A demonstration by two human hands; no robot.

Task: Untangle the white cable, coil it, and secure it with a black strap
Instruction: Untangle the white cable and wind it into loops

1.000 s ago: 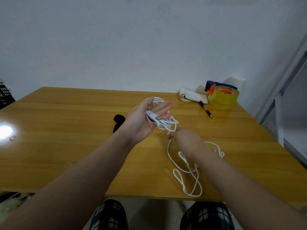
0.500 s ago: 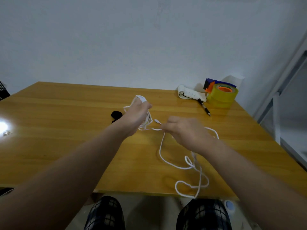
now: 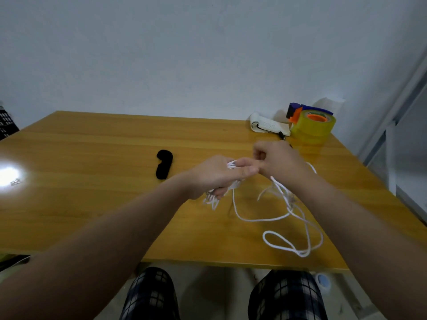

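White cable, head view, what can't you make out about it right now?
All head view.
- Coil turns: hidden inside the left hand's grip on the white cable.
- Plug ends: none visible, covered by hands or blurred.
- Right hand: its own back hides whether it pinches the cable.
- Loop crossings on the table: motion-blurred.

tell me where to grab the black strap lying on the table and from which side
Probably pinch the black strap across its narrower middle, coming down from above: it lies flat on the table, long axis running away from the person, so its two long edges are free. The left hand is nearest, though it and the right hand hold the white cable.
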